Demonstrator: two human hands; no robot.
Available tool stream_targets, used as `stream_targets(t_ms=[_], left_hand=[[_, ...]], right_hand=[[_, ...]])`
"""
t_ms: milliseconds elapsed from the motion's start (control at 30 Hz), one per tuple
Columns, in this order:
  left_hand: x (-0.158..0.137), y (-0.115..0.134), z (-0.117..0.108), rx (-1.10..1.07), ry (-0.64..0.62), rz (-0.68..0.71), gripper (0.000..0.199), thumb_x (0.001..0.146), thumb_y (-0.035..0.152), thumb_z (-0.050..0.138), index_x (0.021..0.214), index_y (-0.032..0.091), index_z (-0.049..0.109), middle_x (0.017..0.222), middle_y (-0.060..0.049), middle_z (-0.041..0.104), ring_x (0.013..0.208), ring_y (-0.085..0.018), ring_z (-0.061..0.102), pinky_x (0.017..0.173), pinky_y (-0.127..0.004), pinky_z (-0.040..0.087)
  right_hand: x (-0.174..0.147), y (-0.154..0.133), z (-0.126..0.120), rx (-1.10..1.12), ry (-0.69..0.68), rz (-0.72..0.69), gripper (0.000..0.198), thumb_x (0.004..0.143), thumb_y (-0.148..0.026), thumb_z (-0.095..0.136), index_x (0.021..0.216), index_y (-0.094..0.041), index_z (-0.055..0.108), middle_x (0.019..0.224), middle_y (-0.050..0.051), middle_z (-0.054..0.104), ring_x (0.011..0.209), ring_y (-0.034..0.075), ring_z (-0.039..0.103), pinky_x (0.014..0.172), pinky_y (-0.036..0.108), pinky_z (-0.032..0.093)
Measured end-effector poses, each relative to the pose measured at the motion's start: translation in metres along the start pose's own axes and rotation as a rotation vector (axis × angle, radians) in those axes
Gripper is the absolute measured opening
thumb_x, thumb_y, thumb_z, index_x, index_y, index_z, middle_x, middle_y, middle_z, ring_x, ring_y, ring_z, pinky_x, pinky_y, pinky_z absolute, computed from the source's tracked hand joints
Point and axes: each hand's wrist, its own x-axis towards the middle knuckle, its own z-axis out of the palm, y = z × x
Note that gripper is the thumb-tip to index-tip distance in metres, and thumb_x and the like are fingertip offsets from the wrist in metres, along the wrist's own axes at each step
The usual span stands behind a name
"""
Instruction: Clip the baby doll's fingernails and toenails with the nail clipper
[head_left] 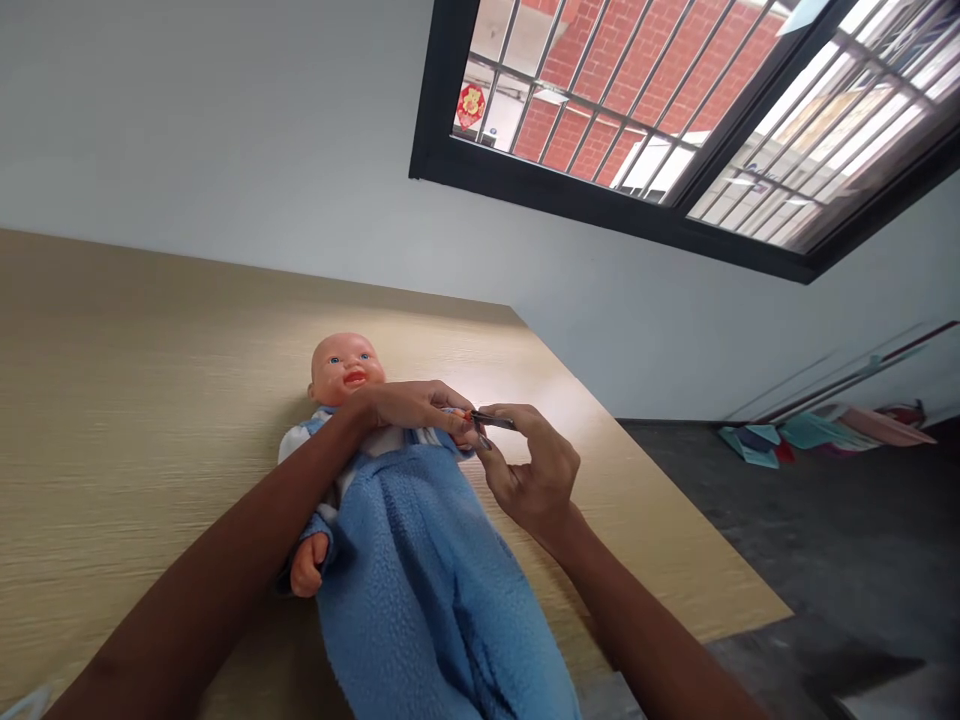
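Observation:
A baby doll (pixel 427 560) in blue fleece trousers and a white-and-blue top lies on its back, its bald head toward the wall. My left hand (pixel 411 404) reaches across the doll's chest, its fingers closed around the doll's hand (pixel 462 438) on the right side. Between the thumb and fingers of my right hand (pixel 538 468) is a small metal nail clipper (pixel 496 421). The clipper's jaw end is at the doll's fingers, close to my left fingertips; whether it touches them I cannot tell. The doll's other hand (pixel 306 568) rests beside my left forearm.
The wooden table (pixel 150 400) ends at a slanting edge on the right, with dark floor beyond. A barred window (pixel 600 190) is set in the wall behind. Several dustpans (pixel 817 430) and a long pole stand by the wall at the far right.

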Motion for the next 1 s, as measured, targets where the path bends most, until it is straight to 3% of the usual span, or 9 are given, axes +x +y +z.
stream_targets(t_ms=[100, 233, 367, 567, 800, 1000], left_hand=[[0.000, 0.002, 0.000, 0.006, 0.001, -0.008, 0.051, 0.089, 0.056, 0.061, 0.106, 0.009, 0.065, 0.098, -0.008, 0.066, 0.093, -0.012, 0.061, 0.089, -0.028, 0.051], [-0.002, 0.008, 0.001, 0.020, 0.008, -0.027, 0.045, 0.090, 0.052, 0.062, 0.102, 0.008, 0.067, 0.096, -0.007, 0.067, 0.090, -0.010, 0.060, 0.084, -0.023, 0.048], [-0.003, 0.010, 0.002, 0.030, 0.015, -0.048, 0.041, 0.087, 0.046, 0.067, 0.105, 0.009, 0.067, 0.095, -0.006, 0.067, 0.088, -0.009, 0.060, 0.084, -0.022, 0.048], [-0.002, 0.005, 0.003, 0.029, 0.019, -0.020, 0.043, 0.086, 0.050, 0.067, 0.099, 0.009, 0.066, 0.100, -0.007, 0.067, 0.097, -0.012, 0.061, 0.094, -0.030, 0.050], [-0.003, 0.006, 0.003, 0.092, 0.034, -0.042, 0.038, 0.091, 0.045, 0.062, 0.096, 0.008, 0.063, 0.091, -0.004, 0.063, 0.083, -0.010, 0.059, 0.081, -0.026, 0.051], [0.001, 0.005, 0.005, 0.190, -0.047, -0.105, 0.033, 0.088, 0.040, 0.068, 0.094, 0.008, 0.063, 0.083, -0.002, 0.061, 0.077, -0.008, 0.057, 0.077, -0.024, 0.051]], right_hand=[[-0.001, 0.001, 0.000, 0.024, -0.006, -0.009, 0.016, 0.095, -0.024, 0.063, 0.106, -0.013, 0.061, 0.094, 0.004, 0.067, 0.082, 0.014, 0.067, 0.072, 0.028, 0.059], [-0.007, 0.006, 0.001, 0.059, 0.070, 0.018, 0.030, 0.091, -0.030, 0.069, 0.113, -0.013, 0.058, 0.095, 0.004, 0.067, 0.080, 0.014, 0.068, 0.070, 0.029, 0.060], [-0.011, 0.008, 0.002, 0.128, 0.087, 0.070, 0.038, 0.093, -0.027, 0.067, 0.124, -0.013, 0.053, 0.105, 0.007, 0.067, 0.091, 0.019, 0.069, 0.078, 0.036, 0.061], [-0.003, 0.013, -0.005, 0.192, -0.151, 0.069, 0.040, 0.094, -0.022, 0.064, 0.131, -0.015, 0.051, 0.111, 0.008, 0.068, 0.100, 0.021, 0.069, 0.086, 0.041, 0.061], [0.001, 0.020, -0.012, 0.269, -0.289, 0.116, 0.053, 0.095, -0.018, 0.059, 0.144, -0.017, 0.038, 0.112, 0.008, 0.067, 0.102, 0.020, 0.068, 0.087, 0.041, 0.061], [-0.002, 0.019, -0.007, 0.246, -0.348, 0.110, 0.027, 0.098, -0.026, 0.059, 0.122, -0.014, 0.057, 0.094, 0.003, 0.066, 0.082, 0.015, 0.067, 0.074, 0.031, 0.059]])
